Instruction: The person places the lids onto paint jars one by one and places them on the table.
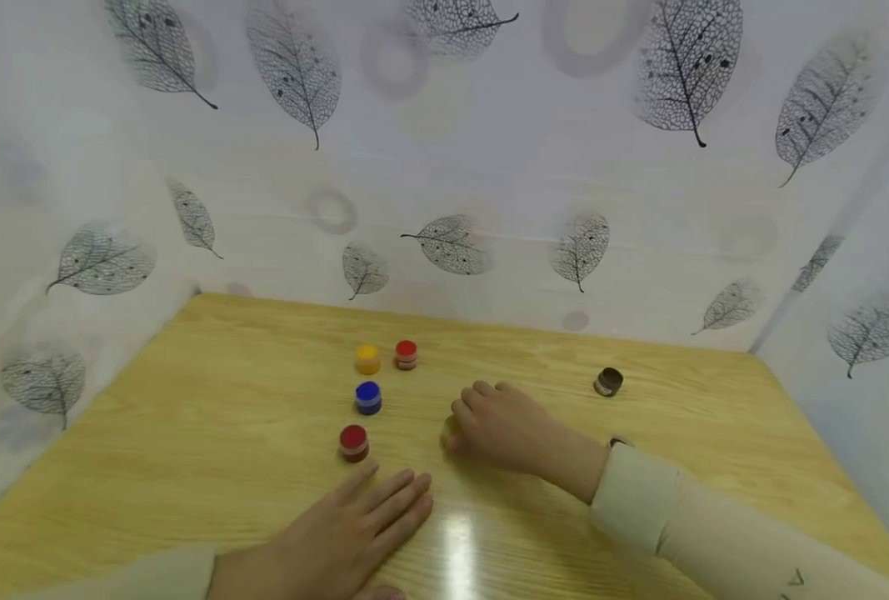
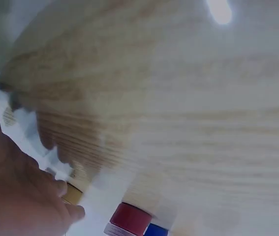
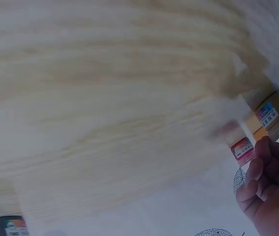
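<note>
My left hand (image 1: 339, 533) lies over the table with its fingers straight, near a dark red paint jar (image 1: 354, 443) and holding nothing. My right hand (image 1: 504, 429) is curled beside the jars and grips a yellow-brown paint jar (image 3: 272, 115), which the fingers mostly hide in the head view. Beyond the left hand stand a blue paint jar (image 1: 368, 398), a yellow paint jar (image 1: 367, 359) and a red paint jar (image 1: 407, 354). The dark red jar (image 2: 131, 219) also shows in the left wrist view, close to the left hand (image 2: 21, 191).
A dark paint jar (image 1: 608, 382) stands at the right on the wooden table (image 1: 212, 417). Another dark jar (image 1: 619, 442) is partly hidden behind the right sleeve (image 1: 639, 500). Leaf-patterned cloth (image 1: 444, 167) rises behind and at the sides of the table.
</note>
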`<state>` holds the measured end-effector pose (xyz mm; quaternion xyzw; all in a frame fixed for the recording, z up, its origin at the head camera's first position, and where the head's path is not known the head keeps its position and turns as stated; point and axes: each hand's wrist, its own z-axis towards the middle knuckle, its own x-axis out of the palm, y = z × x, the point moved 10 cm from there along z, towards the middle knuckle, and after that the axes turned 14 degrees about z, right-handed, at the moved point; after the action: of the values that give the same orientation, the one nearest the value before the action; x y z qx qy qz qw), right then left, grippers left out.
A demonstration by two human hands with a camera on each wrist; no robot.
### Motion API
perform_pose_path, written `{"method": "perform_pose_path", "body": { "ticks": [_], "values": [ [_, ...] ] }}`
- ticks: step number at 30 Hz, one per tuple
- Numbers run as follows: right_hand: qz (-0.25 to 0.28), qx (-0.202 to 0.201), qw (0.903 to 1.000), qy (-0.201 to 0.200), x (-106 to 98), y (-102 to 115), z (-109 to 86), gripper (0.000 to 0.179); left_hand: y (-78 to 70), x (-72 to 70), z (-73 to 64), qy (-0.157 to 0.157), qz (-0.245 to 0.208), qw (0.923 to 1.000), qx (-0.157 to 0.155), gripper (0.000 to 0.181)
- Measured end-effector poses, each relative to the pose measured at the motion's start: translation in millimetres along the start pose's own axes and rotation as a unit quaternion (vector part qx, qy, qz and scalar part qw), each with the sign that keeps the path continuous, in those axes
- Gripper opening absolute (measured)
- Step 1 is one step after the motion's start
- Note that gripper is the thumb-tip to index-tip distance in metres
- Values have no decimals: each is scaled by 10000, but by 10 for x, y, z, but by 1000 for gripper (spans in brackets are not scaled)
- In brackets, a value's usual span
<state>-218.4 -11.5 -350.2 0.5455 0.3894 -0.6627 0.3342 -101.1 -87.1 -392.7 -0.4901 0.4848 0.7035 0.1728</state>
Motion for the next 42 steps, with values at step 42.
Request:
{"method": "perform_pose_path", "body": {
  "ticks": [42],
  "values": [
    [1286,1990,9706,427,-223,-991,-717,50,38,-180,889,-42,-1588,9872,-171,74]
  ]
}}
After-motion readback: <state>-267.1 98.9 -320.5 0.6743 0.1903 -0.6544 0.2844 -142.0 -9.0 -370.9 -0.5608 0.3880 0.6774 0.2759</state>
